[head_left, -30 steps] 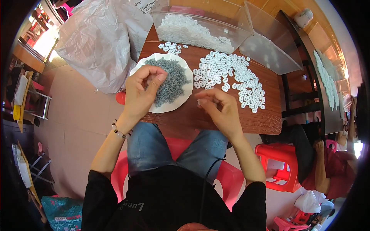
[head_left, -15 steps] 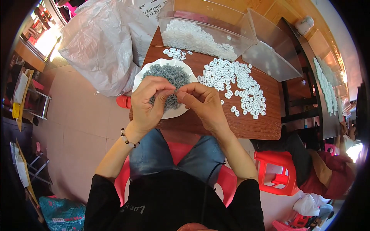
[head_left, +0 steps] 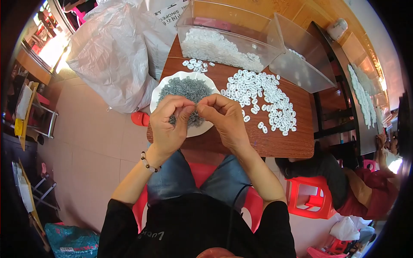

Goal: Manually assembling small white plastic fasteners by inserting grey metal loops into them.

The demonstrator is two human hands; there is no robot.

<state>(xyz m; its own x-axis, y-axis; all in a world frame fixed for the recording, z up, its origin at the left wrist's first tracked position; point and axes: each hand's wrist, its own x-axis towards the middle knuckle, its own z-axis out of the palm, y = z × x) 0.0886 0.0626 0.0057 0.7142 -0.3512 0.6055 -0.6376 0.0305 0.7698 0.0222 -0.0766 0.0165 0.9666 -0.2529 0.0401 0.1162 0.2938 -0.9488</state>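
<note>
- Left hand (head_left: pixel 167 127), right hand (head_left: pixel 230 123): fingers pressed together, tips meeting; anything pinched too small to tell.
- Grey pieces (head_left: pixel 186 87): on white plate (head_left: pixel 154 98), tabletop's (head_left: pixel 279 145) left edge.
- White ovals (head_left: pixel 251 82): toward right edge.

A big white plastic sack (head_left: pixel 112 60) sits at ten o'clock, and a red slipper (head_left: pixel 140 118) lies on the tiled floor (head_left: pixel 86 167) at nine. A teal bag (head_left: pixel 71 240) is at eight. Toward four stand a red stool (head_left: pixel 293 193) and, farther out, a person (head_left: pixel 373 193) in dark red. A dark table (head_left: pixel 368 144) spans two to three.
</note>
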